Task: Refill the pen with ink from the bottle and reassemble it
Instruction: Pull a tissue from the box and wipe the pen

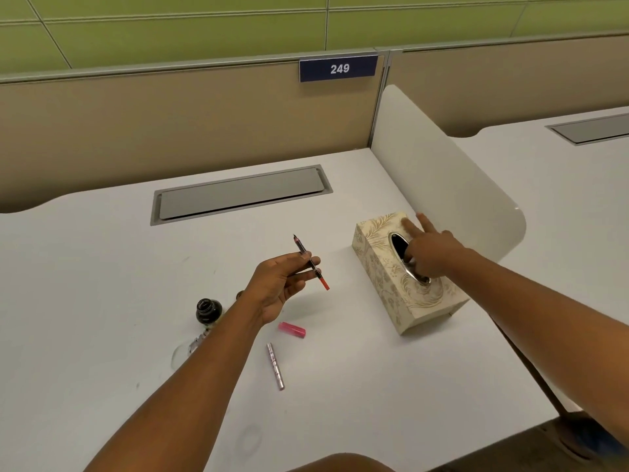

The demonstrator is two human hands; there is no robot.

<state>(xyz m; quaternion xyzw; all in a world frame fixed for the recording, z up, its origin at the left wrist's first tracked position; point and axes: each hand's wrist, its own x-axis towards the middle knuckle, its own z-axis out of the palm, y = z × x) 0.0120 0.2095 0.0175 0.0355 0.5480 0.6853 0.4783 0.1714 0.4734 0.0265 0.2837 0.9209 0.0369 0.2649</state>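
My left hand pinches the pen's inner section above the desk, its nib pointing away and its red converter end toward me. The open ink bottle stands on the desk just left of my left forearm. A pink pen part lies below my left hand, and a silver pen barrel lies nearer to me. My right hand reaches into the oval slot of the patterned tissue box, some fingers inside the opening and two stretched over the top. What those inner fingers hold is hidden.
A grey cable hatch is set into the white desk at the back. A white divider panel rises right behind the tissue box. A clear round object lies near the bottle, partly under my left forearm.
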